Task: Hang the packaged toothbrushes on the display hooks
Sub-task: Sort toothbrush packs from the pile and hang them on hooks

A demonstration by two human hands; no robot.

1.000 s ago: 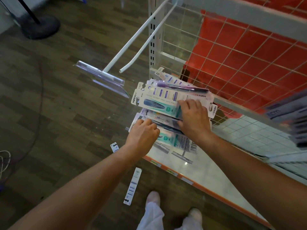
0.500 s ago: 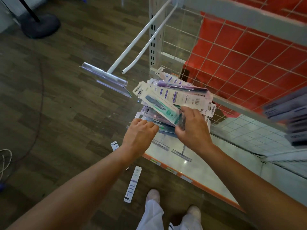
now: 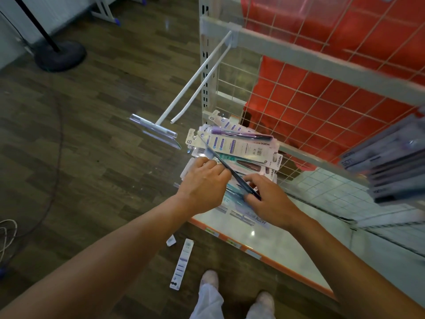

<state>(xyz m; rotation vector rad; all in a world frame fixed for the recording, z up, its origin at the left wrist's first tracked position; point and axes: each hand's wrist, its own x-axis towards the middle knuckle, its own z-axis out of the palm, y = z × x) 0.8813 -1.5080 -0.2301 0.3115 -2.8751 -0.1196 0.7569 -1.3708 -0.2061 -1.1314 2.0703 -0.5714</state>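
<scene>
A pile of packaged toothbrushes (image 3: 239, 146) lies on the left end of the white shelf (image 3: 271, 236). My right hand (image 3: 269, 201) pinches one packaged toothbrush (image 3: 227, 168) by its lower end, turned edge-on and tilted up to the left. My left hand (image 3: 204, 183) has curled fingers on the pile beside that pack; whether it grips a pack is hidden. Two white display hooks (image 3: 195, 81) jut out from the rail above, the longer one ending in a clear label holder (image 3: 154, 130). Both hooks carry nothing.
More grey packs (image 3: 388, 164) hang at the right edge. A wire grid (image 3: 322, 95) with red behind backs the shelf. One pack (image 3: 181, 264) and a small tag (image 3: 171, 240) lie on the wood floor near my feet. A black stand base (image 3: 61, 56) sits far left.
My right hand has lifted one pack off the pile and turned it edge-on. My left hand has slid up onto the pile. The view has tilted up, showing the rail.
</scene>
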